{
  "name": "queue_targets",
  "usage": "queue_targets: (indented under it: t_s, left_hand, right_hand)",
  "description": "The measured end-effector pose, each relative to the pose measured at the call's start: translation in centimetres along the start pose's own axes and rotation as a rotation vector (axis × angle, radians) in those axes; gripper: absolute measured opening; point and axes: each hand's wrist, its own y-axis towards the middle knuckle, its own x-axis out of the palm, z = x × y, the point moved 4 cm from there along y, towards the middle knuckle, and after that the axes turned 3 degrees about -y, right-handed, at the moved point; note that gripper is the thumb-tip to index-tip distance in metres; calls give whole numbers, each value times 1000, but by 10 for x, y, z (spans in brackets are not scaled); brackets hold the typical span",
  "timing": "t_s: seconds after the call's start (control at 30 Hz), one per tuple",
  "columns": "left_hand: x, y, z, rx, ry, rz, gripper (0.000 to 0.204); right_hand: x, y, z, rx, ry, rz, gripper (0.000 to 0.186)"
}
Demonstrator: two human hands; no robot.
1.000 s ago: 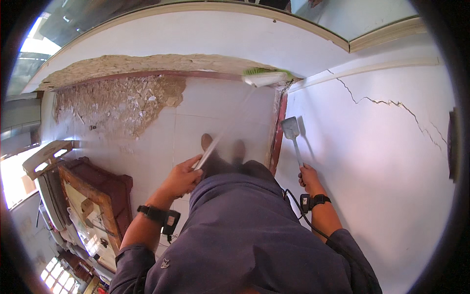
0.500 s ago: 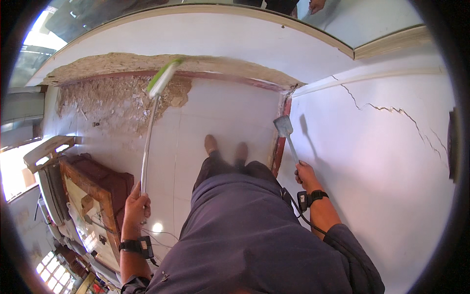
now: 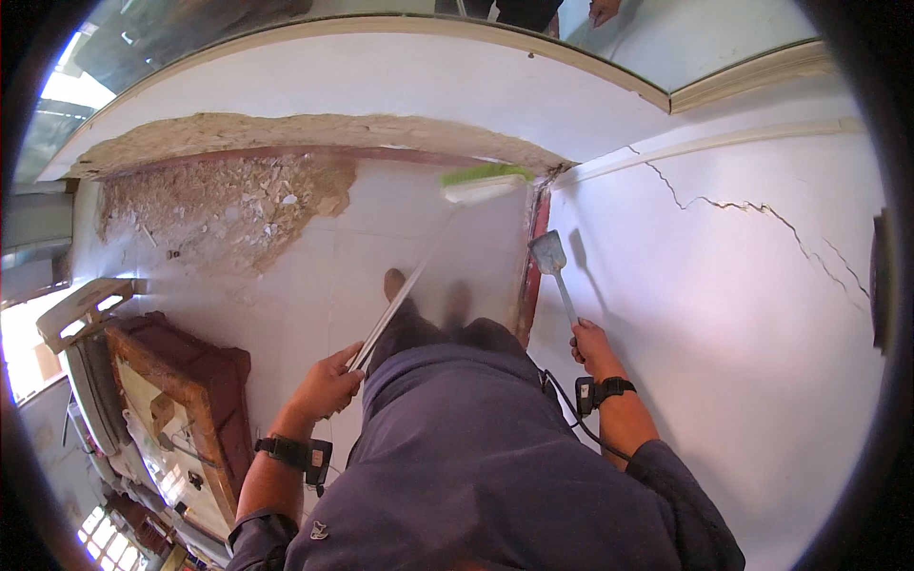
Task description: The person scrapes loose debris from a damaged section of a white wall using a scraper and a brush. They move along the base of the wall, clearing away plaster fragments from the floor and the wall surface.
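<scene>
My left hand (image 3: 331, 383) is closed round the handle of a long broom (image 3: 400, 297). Its head (image 3: 486, 184), white with green bristles, is at the far end of the floor, close to the corner of the two walls, and slightly blurred. In my right hand (image 3: 592, 347) is the handle of a small grey scraper with a flat, square-ended blade (image 3: 548, 252). That blade stands up in front of the red skirting strip (image 3: 535, 276) at the foot of the right wall. Crumbled plaster debris (image 3: 238, 205) lies on the floor at the far left.
Bare brown plaster (image 3: 314, 131) shows along the foot of the far wall, below a wood-framed window ledge (image 3: 533, 43). A long crack (image 3: 743, 206) runs across the white right wall. Brown wooden furniture (image 3: 200, 381) stands at the left, beside a grey cushioned seat (image 3: 100, 385).
The broom head has swung right, from the debris at the left to near the wall corner. My left hand moved right with the handle. The scraper stays almost in place.
</scene>
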Motion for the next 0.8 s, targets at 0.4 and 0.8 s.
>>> queue_targets:
  t_s: [0.4, 0.8]
  left_hand:
    - [-25, 1, -34, -67, 37, 119, 62]
    - [-27, 4, -79, -104, -231, 192, 61]
  right_hand:
    - [-48, -66, -128, -304, -20, 133, 37]
    - [-11, -88, -154, -389, 37, 6, 38]
